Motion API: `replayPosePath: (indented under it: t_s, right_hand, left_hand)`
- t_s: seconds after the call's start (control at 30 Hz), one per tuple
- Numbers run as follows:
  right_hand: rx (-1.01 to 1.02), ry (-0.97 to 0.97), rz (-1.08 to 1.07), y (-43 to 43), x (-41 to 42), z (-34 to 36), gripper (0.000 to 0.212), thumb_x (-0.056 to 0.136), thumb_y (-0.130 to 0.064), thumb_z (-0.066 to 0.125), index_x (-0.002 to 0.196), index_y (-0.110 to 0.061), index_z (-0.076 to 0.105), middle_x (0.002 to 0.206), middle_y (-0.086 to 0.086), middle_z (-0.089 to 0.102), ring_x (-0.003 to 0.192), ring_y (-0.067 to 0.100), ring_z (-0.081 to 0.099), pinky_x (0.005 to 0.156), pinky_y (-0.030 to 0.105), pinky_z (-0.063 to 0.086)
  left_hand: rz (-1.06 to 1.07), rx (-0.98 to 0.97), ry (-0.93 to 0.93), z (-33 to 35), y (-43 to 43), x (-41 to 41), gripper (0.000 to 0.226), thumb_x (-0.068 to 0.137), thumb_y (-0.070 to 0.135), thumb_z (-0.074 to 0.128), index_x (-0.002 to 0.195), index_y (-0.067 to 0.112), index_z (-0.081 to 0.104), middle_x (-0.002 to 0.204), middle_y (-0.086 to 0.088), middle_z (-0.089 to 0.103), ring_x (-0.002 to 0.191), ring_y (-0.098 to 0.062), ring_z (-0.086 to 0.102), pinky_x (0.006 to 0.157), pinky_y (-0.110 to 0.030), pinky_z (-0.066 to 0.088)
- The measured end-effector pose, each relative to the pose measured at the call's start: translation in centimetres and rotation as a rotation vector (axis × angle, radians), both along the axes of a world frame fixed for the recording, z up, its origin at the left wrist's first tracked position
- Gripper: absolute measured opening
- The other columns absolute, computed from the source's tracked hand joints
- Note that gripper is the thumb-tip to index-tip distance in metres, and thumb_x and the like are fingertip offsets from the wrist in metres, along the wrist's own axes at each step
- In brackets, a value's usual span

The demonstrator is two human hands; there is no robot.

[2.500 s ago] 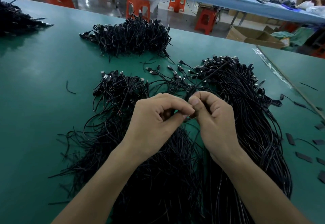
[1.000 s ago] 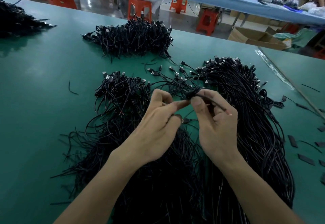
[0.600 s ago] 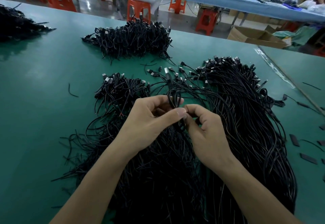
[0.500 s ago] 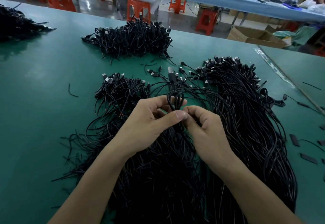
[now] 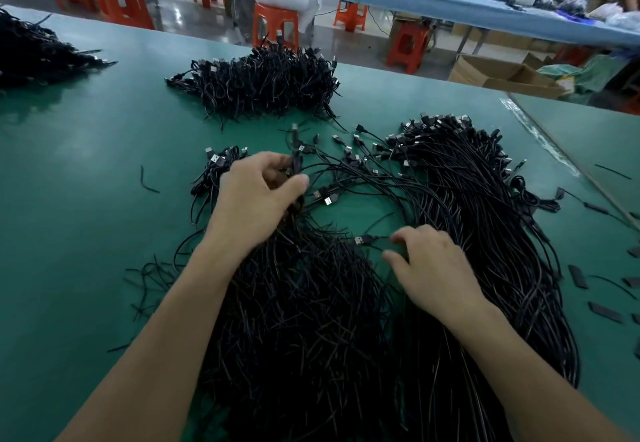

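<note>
The folded USB cable sat in the left hand, just left of the loose-cable heap and above the green desk. The fingers were curled round its loops and the thumb pressed across them, with one plug end poking up beyond the knuckles. The right hand lay on the near-left edge of the heap, holding nothing. Its thumb and forefinger were a narrow gap apart on either side of a thin lead, just behind a silver USB plug.

The likeliest trouble was the folded cable springing open. No tie showed on it, so only the left hand's grip seemed to keep the loops together, and any easing of the thumb while attention went to the next lead could let it uncoil. Setting it down carelessly on the small stack left of the heap could also spill it into the stray leads fanned out nearby.

The second risk lay with the right hand. The lead it reached for ran back into the heap among many crossing strands, so a quick pull could drag neighbours along, snag a plug or lift two leads at once. A slow draw along the lead's own line looked the safer choice
</note>
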State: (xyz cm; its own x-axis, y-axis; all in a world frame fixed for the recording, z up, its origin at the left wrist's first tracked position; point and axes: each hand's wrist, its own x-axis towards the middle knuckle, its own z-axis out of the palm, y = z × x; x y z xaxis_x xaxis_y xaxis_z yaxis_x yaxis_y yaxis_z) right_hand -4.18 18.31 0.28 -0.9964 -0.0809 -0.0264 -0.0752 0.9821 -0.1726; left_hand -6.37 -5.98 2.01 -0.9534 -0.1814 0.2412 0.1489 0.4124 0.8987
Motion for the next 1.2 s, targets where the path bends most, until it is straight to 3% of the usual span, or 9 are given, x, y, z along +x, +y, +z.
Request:
replayPosePath:
  t_s: [0.1, 0.23, 0.33, 0.4, 0.53, 0.7, 0.83, 1.03, 1.2]
  right_hand:
    - [0.25, -0.009, -0.08, 0.5, -0.3, -1.0, 0.039, 0.101, -0.038, 0.049, 0.133, -0.016, 0.052, 0.131, 0.007, 0.052, 0.122, 0.028, 0.048, 0.099, 0.039, 0.042]
    - [0.291, 0.109, -0.12, 0.7, -1.1, -1.4, 0.055, 0.099, -0.031, 0.052, 0.149, -0.017, 0.033, 0.151, 0.013, 0.032, 0.135, 0.034, 0.033, 0.107, 0.043, 0.034]
    - [0.289, -0.019, -0.24, 1.3, -2.3, -1.2, 0.066, 0.1, -0.03, 0.048, 0.155, -0.015, 0.016, 0.158, 0.023, 0.018, 0.142, 0.041, 0.022, 0.113, 0.05, 0.025]
    - [0.212, -0.075, -0.297, 1.5, -2.8, -1.2, 0.059, 0.1, -0.028, 0.048, 0.152, -0.013, 0.025, 0.154, 0.023, 0.027, 0.138, 0.042, 0.028, 0.111, 0.05, 0.027]
    - [0.181, 0.115, -0.199, 1.4, -2.9, -2.0, 0.033, 0.099, -0.019, 0.05, 0.131, -0.016, 0.056, 0.141, 0.005, 0.05, 0.128, 0.03, 0.041, 0.101, 0.043, 0.034]
    - [0.157, -0.004, -0.323, 1.3, -3.9, -2.3, 0.049, 0.101, -0.027, 0.046, 0.148, -0.017, 0.034, 0.159, 0.022, 0.02, 0.142, 0.04, 0.022, 0.113, 0.05, 0.023]
    - [0.181, -0.007, -0.327, 1.7, -4.2, -2.1, 0.035, 0.102, -0.031, 0.045, 0.134, -0.018, 0.051, 0.147, 0.016, 0.04, 0.131, 0.039, 0.034, 0.105, 0.048, 0.03]
    - [0.195, 0.191, -0.2, 1.6, -4.2, -2.5, 0.025, 0.101, -0.023, 0.046, 0.111, -0.012, 0.067, 0.125, 0.003, 0.061, 0.118, 0.028, 0.051, 0.097, 0.041, 0.04]
    - [-0.172, 0.354, -0.016, 0.5, -4.2, -1.9, 0.02, 0.1, -0.013, 0.054, 0.11, -0.007, 0.071, 0.113, 0.007, 0.066, 0.101, 0.021, 0.059, 0.09, 0.028, 0.047]
  left_hand:
    - [0.196, -0.195, 0.029, -0.3, -1.1, -2.4, 0.036, 0.09, 0.031, 0.072, 0.122, 0.016, 0.065, 0.076, 0.014, 0.06, 0.067, 0.002, 0.057, 0.061, -0.008, 0.043]
    - [0.235, -0.379, -0.086, -1.8, -1.9, -4.3, 0.049, 0.091, 0.033, 0.073, 0.133, 0.011, 0.059, 0.092, -0.001, 0.065, 0.083, -0.018, 0.063, 0.082, -0.035, 0.054]
    - [0.238, -0.554, -0.177, -3.0, -1.9, -4.5, 0.051, 0.091, 0.043, 0.069, 0.136, 0.02, 0.058, 0.117, -0.007, 0.064, 0.101, -0.029, 0.064, 0.086, -0.047, 0.056]
    - [0.249, -0.624, -0.171, -3.6, -1.5, -4.5, 0.048, 0.093, 0.047, 0.065, 0.137, 0.026, 0.059, 0.123, -0.007, 0.062, 0.104, -0.032, 0.064, 0.083, -0.046, 0.055]
    - [0.253, -0.687, -0.151, -4.3, -0.7, -4.9, 0.039, 0.097, 0.044, 0.06, 0.134, 0.03, 0.061, 0.119, -0.004, 0.069, 0.101, -0.033, 0.067, 0.072, -0.038, 0.046]
    - [0.288, -0.685, -0.132, -4.8, -0.4, -5.1, 0.031, 0.098, 0.033, 0.058, 0.128, 0.027, 0.06, 0.094, -0.002, 0.072, 0.082, -0.03, 0.066, 0.065, -0.035, 0.039]
    - [0.349, -0.674, -0.104, -5.2, 0.0, -5.1, 0.026, 0.1, 0.024, 0.055, 0.125, 0.022, 0.056, 0.076, 0.001, 0.063, 0.062, -0.023, 0.052, 0.06, -0.034, 0.038]
    - [0.357, -0.614, -0.064, -5.3, 0.3, -4.8, 0.016, 0.099, 0.025, 0.055, 0.114, 0.02, 0.057, 0.074, 0.003, 0.062, 0.059, -0.021, 0.054, 0.057, -0.032, 0.037]
    - [0.272, -0.613, 0.052, -4.9, 0.8, -3.8, 0.009, 0.096, 0.032, 0.062, 0.101, 0.025, 0.065, 0.072, 0.012, 0.061, 0.06, -0.014, 0.056, 0.048, -0.022, 0.03]
